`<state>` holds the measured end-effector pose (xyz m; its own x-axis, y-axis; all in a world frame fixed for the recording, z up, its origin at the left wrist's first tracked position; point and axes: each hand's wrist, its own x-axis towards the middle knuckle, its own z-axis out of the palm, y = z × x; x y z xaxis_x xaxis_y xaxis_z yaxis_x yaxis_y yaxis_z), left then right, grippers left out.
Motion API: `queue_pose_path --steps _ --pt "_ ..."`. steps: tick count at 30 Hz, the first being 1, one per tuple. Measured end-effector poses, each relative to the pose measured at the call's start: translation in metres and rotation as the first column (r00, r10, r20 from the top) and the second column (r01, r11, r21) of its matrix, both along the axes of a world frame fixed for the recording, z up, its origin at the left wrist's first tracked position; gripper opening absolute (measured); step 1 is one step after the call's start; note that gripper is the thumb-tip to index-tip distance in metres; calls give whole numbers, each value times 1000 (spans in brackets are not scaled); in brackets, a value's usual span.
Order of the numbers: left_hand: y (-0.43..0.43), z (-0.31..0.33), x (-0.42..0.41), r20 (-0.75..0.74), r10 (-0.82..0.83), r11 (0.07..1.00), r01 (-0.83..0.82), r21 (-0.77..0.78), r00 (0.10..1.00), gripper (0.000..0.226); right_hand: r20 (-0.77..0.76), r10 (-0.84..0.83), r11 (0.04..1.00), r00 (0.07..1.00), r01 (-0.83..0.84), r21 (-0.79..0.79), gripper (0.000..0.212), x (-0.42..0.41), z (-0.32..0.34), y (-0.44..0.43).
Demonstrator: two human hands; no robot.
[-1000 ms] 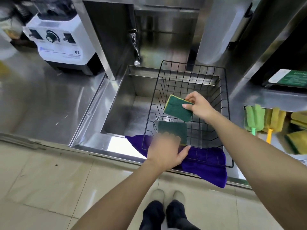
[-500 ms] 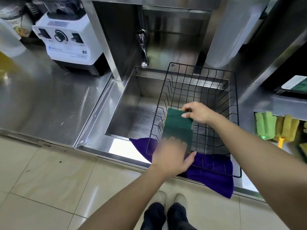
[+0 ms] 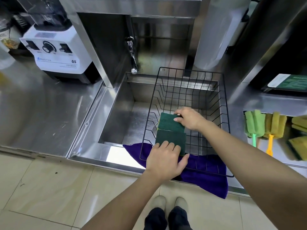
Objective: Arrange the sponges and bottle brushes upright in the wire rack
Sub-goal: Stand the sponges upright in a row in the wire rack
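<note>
A black wire rack [image 3: 222, 103] sits over the right half of the steel sink. Two green-and-yellow sponges stand in its front left corner, one behind the other. My left hand [image 3: 166, 161] grips the nearer sponge [image 3: 171, 139] from the front. My right hand [image 3: 189, 118] holds the far sponge [image 3: 169, 121] by its top right corner. On the counter to the right lie a green bottle brush [image 3: 253, 125], a yellow bottle brush [image 3: 274, 126] and more yellow sponges [image 3: 297, 147].
A purple cloth [image 3: 209, 178] lies under the rack's front edge and hangs over the sink rim. A tap [image 3: 132, 55] stands behind the sink [image 3: 116, 113]. A white blender base [image 3: 56, 52] sits on the left counter. My shoes show on the tiled floor.
My right hand has brought the far sponge down from a tilted, raised position until it stands close behind the nearer sponge. My left hand has stayed on the nearer sponge.
</note>
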<state>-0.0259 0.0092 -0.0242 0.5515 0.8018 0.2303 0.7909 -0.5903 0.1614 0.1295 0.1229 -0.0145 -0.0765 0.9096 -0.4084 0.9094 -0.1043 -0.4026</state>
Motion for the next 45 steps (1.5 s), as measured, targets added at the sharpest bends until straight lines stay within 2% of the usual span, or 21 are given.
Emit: queue_pose_path --steps 7,14,17,20,23,26,27,28,30,33,35,37,41,43,45 --pt "-5 9 19 -40 -88 996 87 -22 995 41 -33 -19 987 999 24 156 41 17 21 -18" --pt "-24 14 73 -166 -245 963 219 -158 955 53 -76 -173 906 982 189 378 34 73 49 -51" --pt "-29 16 96 -202 -287 947 245 -208 936 57 -117 -310 826 943 328 458 28 104 52 -74" --pt "-35 23 113 -264 -302 936 233 -263 916 60 -80 -457 689 886 410 598 24 135 49 -101" --pt "-37 23 119 -311 -305 941 233 -247 900 61 -21 -700 521 714 530 669 34 163 46 -126" --pt "-37 23 121 -344 -303 943 227 -242 889 60 -97 -900 287 424 748 598 50 186 41 -147" --pt "-37 23 121 -360 -302 943 222 -247 883 61 -105 -934 232 342 802 551 55 193 37 -153" --pt "-37 23 122 -365 -301 944 219 -249 881 61 -80 -952 218 295 838 500 59 198 33 -159" --pt "-36 24 121 -373 -297 945 215 -246 879 61 -9 -955 272 295 891 363 61 206 22 -172" --pt "-36 24 120 -376 -287 945 197 -260 881 60 36 -931 364 363 918 155 61 213 7 -186" --pt "-37 24 121 -375 -283 945 188 -269 883 59 69 -923 386 380 912 137 58 215 3 -186" --pt "-36 23 120 -372 -274 947 180 -267 887 58 64 -932 363 357 915 175 54 216 2 -181" --pt "-37 22 120 -368 -261 949 167 -269 893 56 -19 -966 249 259 944 218 44 215 -4 -179" --pt "-37 22 120 -365 -259 949 165 -270 894 55 -143 -977 123 159 964 235 49 214 -5 -180" --pt "-37 22 120 -363 -262 948 168 -269 894 55 -335 -942 -58 24 971 231 53 212 1 -178"
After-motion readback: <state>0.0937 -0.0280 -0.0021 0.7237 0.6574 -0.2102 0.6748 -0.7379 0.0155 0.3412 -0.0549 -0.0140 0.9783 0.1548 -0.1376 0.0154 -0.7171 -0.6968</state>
